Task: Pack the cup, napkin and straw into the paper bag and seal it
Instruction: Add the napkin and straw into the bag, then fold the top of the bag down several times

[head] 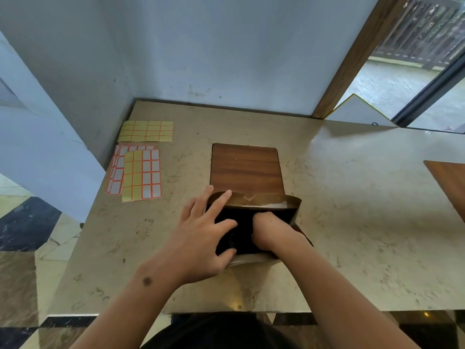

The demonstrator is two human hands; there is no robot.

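- Leftmost, three label sheets lie flat on the table [352,222] near the wall corner: a yellow sheet [146,131] farthest from the person, and nearer, a white sheet [116,170] partly under a half-yellow sheet [142,175].
- Next comes the left hand [201,238], its fingers spread and fairly straight. The fingertips [227,193] rest on the left rim of the bag's mouth, and the thumb lies by the near rim. It presses and steadies the bag; it does not curl round it.
- Then the bag [266,199], brown paper, stands at the table's middle with its mouth open upward. The far rim has a small torn notch.
- Inside the bag, something white [264,205] shows along the far wall; whether it is the napkin I cannot tell.
- Below it the inside is dark, with a black round shape [232,239] between the two hands that may be the cup's lid; too dim to be sure.
- Behind the bag, a wooden board [245,167] lies flat on the table, its near edge hidden by the bag.
- Right of centre, the right hand [270,230] reaches down into the bag's mouth, knuckles up. Its fingers are hidden inside, so I cannot tell whether they grip anything.
- Far right, a second wooden board [450,182] is cut off by the edge.
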